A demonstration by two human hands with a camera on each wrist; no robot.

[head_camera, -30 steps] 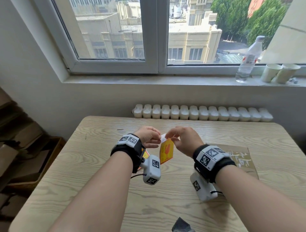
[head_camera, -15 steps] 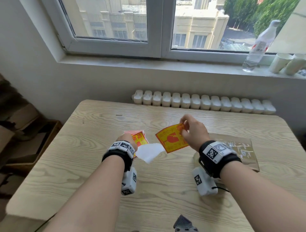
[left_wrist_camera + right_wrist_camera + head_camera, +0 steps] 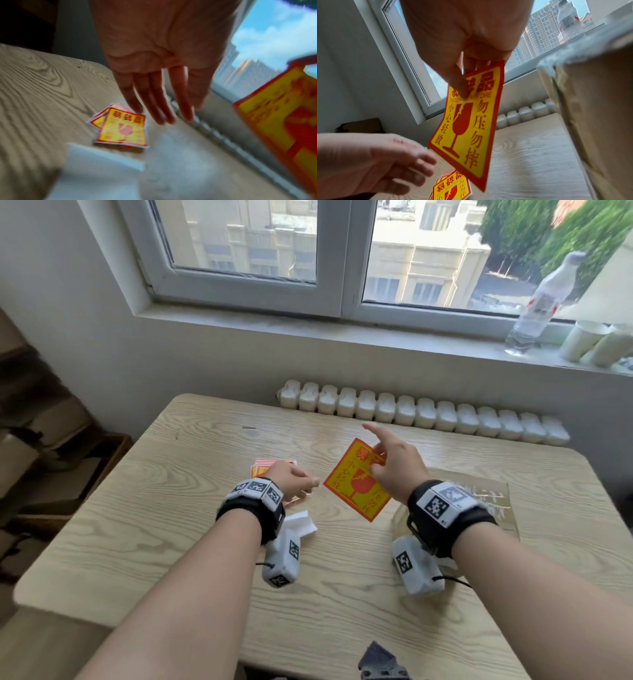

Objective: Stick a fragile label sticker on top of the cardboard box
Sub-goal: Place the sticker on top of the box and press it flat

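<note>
The wooden table point(image 3: 191, 508) carries everything. The flat cardboard box point(image 3: 496, 501) lies on it toward the right edge, partly hidden under the right forearm, and no sticker is seen on the part of its top that shows. The right hand point(image 3: 394, 470) pinches the upper edge of a peeled fragile label sticker point(image 3: 356, 484) between thumb and fingers, index finger stretched out; the sticker hangs in the air just left of the box and touches nothing else. The left hand point(image 3: 291, 482) is empty, its fingers loosely extended above the stack of spare stickers point(image 3: 120, 128), well left of the box. The white backing paper point(image 3: 301, 525) lies discarded beside that stack. Peeling looks finished; carrying the sticker over the box top, laying it down and pressing it flat appear to remain.
</note>
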